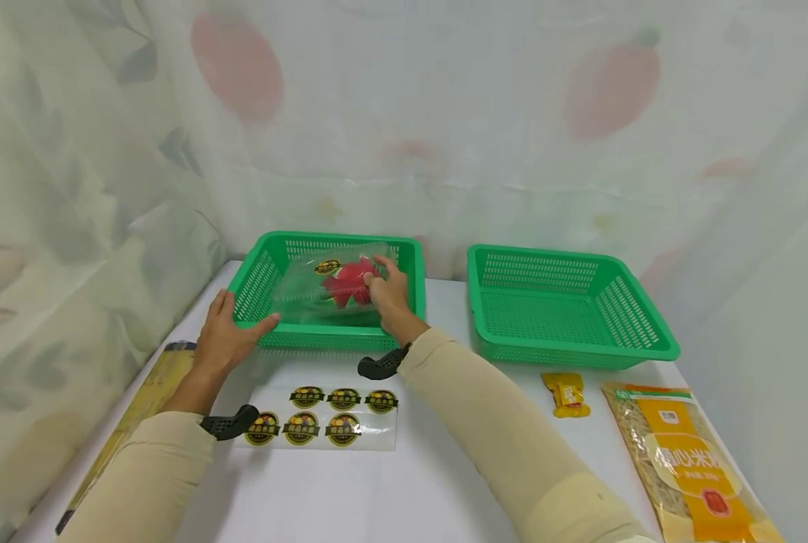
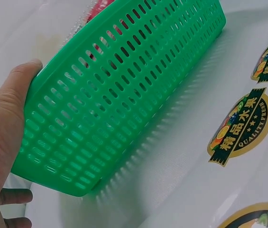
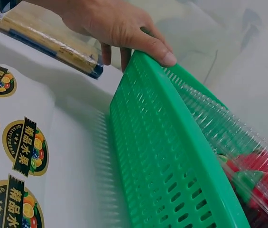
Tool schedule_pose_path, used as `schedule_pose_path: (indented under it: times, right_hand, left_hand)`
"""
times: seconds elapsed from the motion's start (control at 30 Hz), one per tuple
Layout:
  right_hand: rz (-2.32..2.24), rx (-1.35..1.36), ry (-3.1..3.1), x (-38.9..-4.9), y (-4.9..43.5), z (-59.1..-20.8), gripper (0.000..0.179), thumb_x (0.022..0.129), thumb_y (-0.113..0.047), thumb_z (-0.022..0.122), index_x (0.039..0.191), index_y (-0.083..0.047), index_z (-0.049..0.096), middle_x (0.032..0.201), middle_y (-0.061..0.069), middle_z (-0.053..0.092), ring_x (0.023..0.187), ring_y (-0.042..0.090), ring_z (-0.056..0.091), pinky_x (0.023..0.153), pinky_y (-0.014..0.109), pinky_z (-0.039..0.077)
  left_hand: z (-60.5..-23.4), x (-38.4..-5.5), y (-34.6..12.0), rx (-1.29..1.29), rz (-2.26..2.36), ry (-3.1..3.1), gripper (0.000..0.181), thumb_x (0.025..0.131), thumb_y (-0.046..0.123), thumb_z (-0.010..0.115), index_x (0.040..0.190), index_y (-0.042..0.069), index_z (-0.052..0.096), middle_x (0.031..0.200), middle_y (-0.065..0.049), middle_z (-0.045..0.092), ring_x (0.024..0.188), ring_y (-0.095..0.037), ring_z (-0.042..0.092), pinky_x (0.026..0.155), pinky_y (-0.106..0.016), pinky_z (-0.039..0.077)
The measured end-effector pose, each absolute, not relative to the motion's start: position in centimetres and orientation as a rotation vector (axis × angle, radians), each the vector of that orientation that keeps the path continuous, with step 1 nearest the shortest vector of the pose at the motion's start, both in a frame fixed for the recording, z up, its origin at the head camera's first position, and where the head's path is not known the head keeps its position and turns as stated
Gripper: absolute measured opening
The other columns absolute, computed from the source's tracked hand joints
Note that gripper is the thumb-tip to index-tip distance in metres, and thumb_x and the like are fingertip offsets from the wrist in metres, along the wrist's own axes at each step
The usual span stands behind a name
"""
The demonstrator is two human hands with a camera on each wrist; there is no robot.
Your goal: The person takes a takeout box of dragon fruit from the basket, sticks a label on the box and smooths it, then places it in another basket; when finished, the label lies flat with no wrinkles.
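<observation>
A clear plastic box [image 1: 302, 283] with red contents and a black-and-gold round label lies in the left green basket [image 1: 329, 337]. My right hand [image 1: 389, 298] reaches over the front rim and grips the box near its right end, thumb on top. Part of its fingers is hidden. My left hand [image 1: 225, 335] holds the front left corner of that basket, its thumb [image 2: 22, 78] at the rim and the fingers outside. In the right wrist view the same left hand [image 3: 119, 28] shows at the corner, and red and green show through the box [image 3: 257, 180].
A sheet of round fruit stickers [image 1: 322, 418] lies before the left basket. To the right stands a second green basket [image 1: 573, 351], with a small yellow packet [image 1: 567, 394] and a noodle bag [image 1: 692, 464] in front. A long yellow package [image 1: 136, 411] lies at left.
</observation>
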State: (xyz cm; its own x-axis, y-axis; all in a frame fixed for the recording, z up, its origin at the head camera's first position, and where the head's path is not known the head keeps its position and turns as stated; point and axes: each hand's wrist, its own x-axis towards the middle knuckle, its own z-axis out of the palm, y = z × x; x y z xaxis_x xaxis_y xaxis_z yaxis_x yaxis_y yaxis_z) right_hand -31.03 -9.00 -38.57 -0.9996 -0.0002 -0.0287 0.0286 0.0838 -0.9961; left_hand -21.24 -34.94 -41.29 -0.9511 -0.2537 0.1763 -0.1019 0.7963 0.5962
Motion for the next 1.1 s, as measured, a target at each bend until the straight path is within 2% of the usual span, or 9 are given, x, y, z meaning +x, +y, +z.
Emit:
schedule_pose_path:
  times: [0.1, 0.2, 0.3, 0.43, 0.6, 0.7, 0.87, 1.0, 1.1]
  right_hand:
    - [-2.081, 0.029, 2.305, -31.0, -9.1, -38.5, 0.045, 0.095, -0.015, 0.058, 0.139, -0.025, 0.053, 0.112, 0.001, 0.056, 0.059, 0.013, 0.041, 0.054, 0.029, 0.035]
    - [-2.05, 0.031, 2.297, -31.1, -9.1, -38.5, 0.044, 0.094, -0.017, 0.061, 0.137, -0.024, 0.054, 0.12, 0.001, 0.055, 0.076, 0.012, 0.053, 0.064, 0.028, 0.044]
    - [-2.0, 0.032, 2.286, -31.3, -9.1, -38.4, 0.044, 0.093, -0.015, 0.063, 0.136, -0.023, 0.055, 0.128, 0.003, 0.052, 0.094, 0.014, 0.057, 0.076, 0.031, 0.05]
    - [-1.91, -0.01, 2.276, -31.4, -9.0, -38.4, 0.047, 0.093, -0.016, 0.064, 0.138, -0.022, 0.053, 0.125, 0.003, 0.054, 0.103, 0.019, 0.055, 0.086, 0.04, 0.047]
    - [-1.818, -0.102, 2.254, -31.3, -8.6, -38.1, 0.053, 0.093, -0.018, 0.065, 0.142, -0.026, 0.048, 0.108, 0.0, 0.063, 0.106, 0.023, 0.055, 0.083, 0.055, 0.046]
    - [-1.784, -0.167, 2.238, -31.3, -8.3, -37.9, 0.054, 0.093, -0.02, 0.064, 0.143, -0.027, 0.046, 0.122, 0.003, 0.059, 0.113, 0.027, 0.053, 0.083, 0.059, 0.045]
    - [-1.697, -0.23, 2.287, -30.9, -7.7, -37.6, 0.055, 0.093, -0.022, 0.063, 0.145, -0.024, 0.045, 0.148, 0.004, 0.038, 0.127, 0.031, 0.042, 0.094, 0.058, 0.039]
    - [-1.647, -0.288, 2.363, -30.4, -7.4, -37.0, 0.056, 0.093, -0.026, 0.063, 0.145, -0.02, 0.044, 0.149, 0.005, 0.037, 0.13, 0.03, 0.039, 0.099, 0.055, 0.034]
    - [-1.653, -0.323, 2.375, -29.9, -7.1, -36.3, 0.055, 0.093, -0.026, 0.063, 0.145, -0.02, 0.044, 0.148, 0.008, 0.039, 0.126, 0.03, 0.044, 0.098, 0.054, 0.035]
  left_hand:
    - [-41.3, -21.2, -34.9, 0.275, -0.889, -2.737, 0.111, 0.084, 0.066, 0.059, 0.153, -0.002, 0.003, 0.159, -0.019, -0.004, 0.139, -0.048, 0.008, 0.102, -0.067, 0.017]
    - [-41.3, -21.1, -35.0, 0.266, -0.878, -2.737, 0.111, 0.084, 0.066, 0.059, 0.153, -0.002, 0.004, 0.158, -0.02, -0.004, 0.139, -0.047, 0.008, 0.102, -0.067, 0.017]
    - [-41.2, -21.1, -35.0, 0.258, -0.871, -2.737, 0.111, 0.085, 0.066, 0.059, 0.153, -0.002, 0.004, 0.158, -0.02, -0.004, 0.139, -0.047, 0.008, 0.102, -0.067, 0.017]
    - [-41.2, -21.1, -35.2, 0.256, -0.868, -2.739, 0.11, 0.085, 0.065, 0.058, 0.153, -0.002, 0.004, 0.158, -0.02, -0.004, 0.14, -0.047, 0.008, 0.102, -0.067, 0.017]
    - [-41.1, -21.0, -35.3, 0.262, -0.868, -2.741, 0.11, 0.085, 0.065, 0.058, 0.153, -0.002, 0.004, 0.158, -0.02, -0.004, 0.14, -0.047, 0.008, 0.102, -0.066, 0.017]
    - [-41.1, -21.1, -35.3, 0.269, -0.875, -2.741, 0.11, 0.085, 0.065, 0.058, 0.153, -0.002, 0.003, 0.158, -0.02, -0.004, 0.14, -0.047, 0.008, 0.103, -0.066, 0.016]
    - [-41.1, -21.3, -35.3, 0.267, -0.887, -2.756, 0.11, 0.085, 0.066, 0.057, 0.152, -0.003, 0.002, 0.158, -0.019, -0.005, 0.14, -0.047, 0.006, 0.104, -0.065, 0.015]
    - [-41.0, -21.7, -35.5, 0.25, -0.858, -2.775, 0.111, 0.086, 0.067, 0.056, 0.152, -0.004, 0.002, 0.158, -0.021, -0.005, 0.139, -0.049, 0.007, 0.103, -0.066, 0.015]
    - [-40.6, -21.9, -35.7, 0.25, -0.823, -2.798, 0.111, 0.085, 0.068, 0.055, 0.152, -0.004, 0.003, 0.158, -0.021, -0.004, 0.136, -0.054, 0.011, 0.1, -0.069, 0.016]
